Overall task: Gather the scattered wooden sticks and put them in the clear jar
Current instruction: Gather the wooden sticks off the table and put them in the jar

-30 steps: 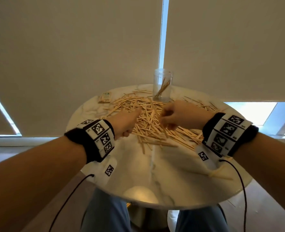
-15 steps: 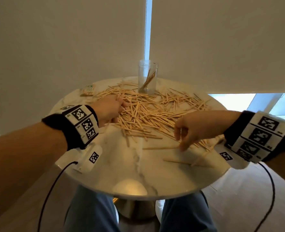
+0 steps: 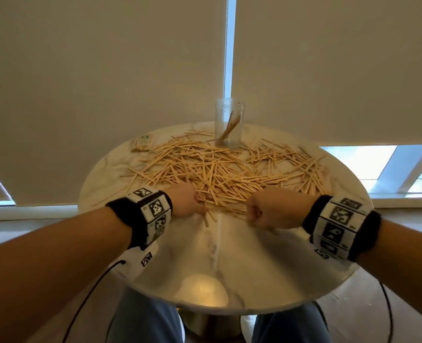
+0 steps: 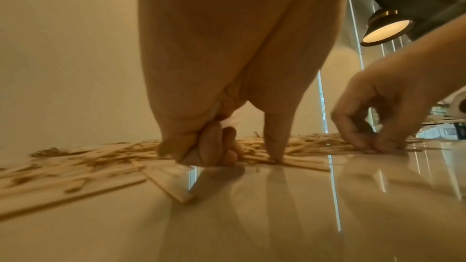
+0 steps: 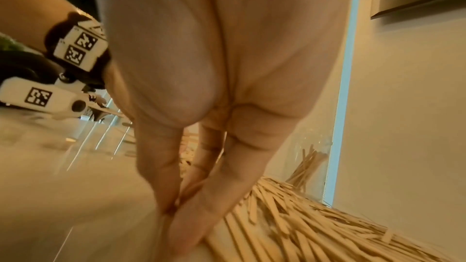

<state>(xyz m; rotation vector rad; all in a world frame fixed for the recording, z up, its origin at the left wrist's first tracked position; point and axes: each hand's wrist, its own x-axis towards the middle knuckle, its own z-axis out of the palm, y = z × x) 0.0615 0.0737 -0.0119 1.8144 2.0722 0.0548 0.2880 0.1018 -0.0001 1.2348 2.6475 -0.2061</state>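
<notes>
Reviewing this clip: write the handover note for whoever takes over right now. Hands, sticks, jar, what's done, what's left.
Left hand: fingers curled onto sticks at the pile's near edge.
Right hand: fingertips pinched low on sticks at the near edge.
Wooden sticks: nearly all scattered across the round table.
Clear jar: upright at the far edge, open, a few sticks inside.
Left: gather bundles and load the jar.

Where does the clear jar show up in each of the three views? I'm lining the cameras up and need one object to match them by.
Head: the clear jar stands upright at the table's far edge, top centre, a few sticks inside.
Left wrist: not in view.
Right wrist: right of centre, behind the right hand, jar faint against the blind.
Shared landmark: the pile of wooden sticks, on the table in every view.
</notes>
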